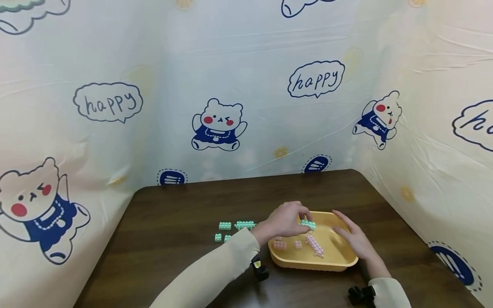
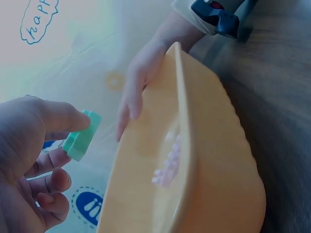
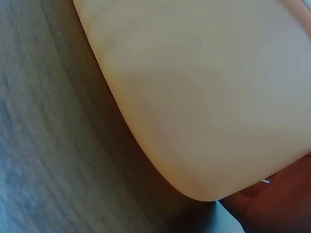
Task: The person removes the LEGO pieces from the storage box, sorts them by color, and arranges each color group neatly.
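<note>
Over the yellow tray [image 1: 337, 252], my left hand [image 1: 286, 220] pinches a mint-green building block [image 2: 82, 136] between thumb and fingertips; its other fingers are loosely bent. At the tray's right side, my right hand [image 1: 360, 244] holds the rim, with the thumb on the inner side and the fingers along the outside. Inside the tray lie a long pink building block [image 1: 316, 246], a small pink block [image 1: 298, 244] and further pink pieces [image 1: 280, 245] near the left wall. In the right wrist view the tray's outer wall [image 3: 204, 107] covers most of that hand.
Left of the tray, several mint-green blocks [image 1: 225, 225] lie on the dark wooden table [image 1: 185, 214]; the left forearm partly covers them. A printed curtain [image 1: 262, 128] with bears and lettering hangs behind and beside the table. Each wrist wears a black camera [image 1: 259, 270].
</note>
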`<state>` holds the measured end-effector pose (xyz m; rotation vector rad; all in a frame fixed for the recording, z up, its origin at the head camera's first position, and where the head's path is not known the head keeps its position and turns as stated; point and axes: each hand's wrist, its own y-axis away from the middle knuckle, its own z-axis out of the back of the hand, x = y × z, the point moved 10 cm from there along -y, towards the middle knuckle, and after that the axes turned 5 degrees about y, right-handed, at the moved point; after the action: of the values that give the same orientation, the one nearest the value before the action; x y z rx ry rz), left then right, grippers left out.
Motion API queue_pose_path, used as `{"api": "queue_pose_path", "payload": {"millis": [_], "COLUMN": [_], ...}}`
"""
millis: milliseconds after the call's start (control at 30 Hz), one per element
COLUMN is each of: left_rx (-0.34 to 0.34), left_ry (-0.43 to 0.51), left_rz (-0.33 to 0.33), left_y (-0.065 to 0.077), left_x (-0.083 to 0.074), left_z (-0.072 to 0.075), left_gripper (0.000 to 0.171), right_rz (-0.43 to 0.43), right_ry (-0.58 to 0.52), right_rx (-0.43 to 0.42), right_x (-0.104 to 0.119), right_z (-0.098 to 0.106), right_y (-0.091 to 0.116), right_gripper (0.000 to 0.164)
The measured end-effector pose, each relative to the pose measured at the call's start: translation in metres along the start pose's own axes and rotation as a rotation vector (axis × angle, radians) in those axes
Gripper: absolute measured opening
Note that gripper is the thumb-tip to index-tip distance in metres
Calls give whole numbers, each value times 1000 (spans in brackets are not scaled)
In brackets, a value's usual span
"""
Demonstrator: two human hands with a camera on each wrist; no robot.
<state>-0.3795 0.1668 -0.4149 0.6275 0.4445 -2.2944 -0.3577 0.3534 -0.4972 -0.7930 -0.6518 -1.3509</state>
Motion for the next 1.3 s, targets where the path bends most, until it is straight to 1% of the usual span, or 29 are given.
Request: {"api": "queue_pose_path", "payload": {"millis": [200, 333, 467, 533, 667, 767, 933, 1033, 1167, 1300], "left_rx": [-27, -41, -50, -57, -82, -102, -134, -140, -127, -137], "left_ry": [-4, 29, 62, 67, 68, 78, 84, 76, 52, -21], "left_rz": [18, 51, 86, 81, 49, 45, 48, 73, 96, 82], "left_y": [14, 25, 38, 45, 59, 70, 84, 91, 100, 105], "left_x": [13, 28, 41, 46, 54, 62, 78, 91, 108, 119], "left_z": [15, 25, 34, 39, 49, 54, 58, 57, 51, 42], "left_gripper": [13, 13, 13, 15, 17, 17, 14, 14, 15, 15], "right_rz": [-17, -34, -46, -53, -67, -75, -88, -94, -111, -114], "right_ry": [13, 17, 11, 7, 7, 24, 33, 18, -1, -4], "right_rx": [0, 13, 23, 22, 18, 16, 14, 17, 27, 31], "right_x": [-1, -4, -5, -4, -4, -4, -7, -8, -8, -7], "right_z": [2, -1, -4, -4, -4, -2, -1, -2, -5, -6], "right_y": [0, -1, -1, 0, 2, 3, 4, 3, 4, 4], "right_gripper": [56, 57, 58, 58, 58, 58, 59, 60, 61, 61]}}
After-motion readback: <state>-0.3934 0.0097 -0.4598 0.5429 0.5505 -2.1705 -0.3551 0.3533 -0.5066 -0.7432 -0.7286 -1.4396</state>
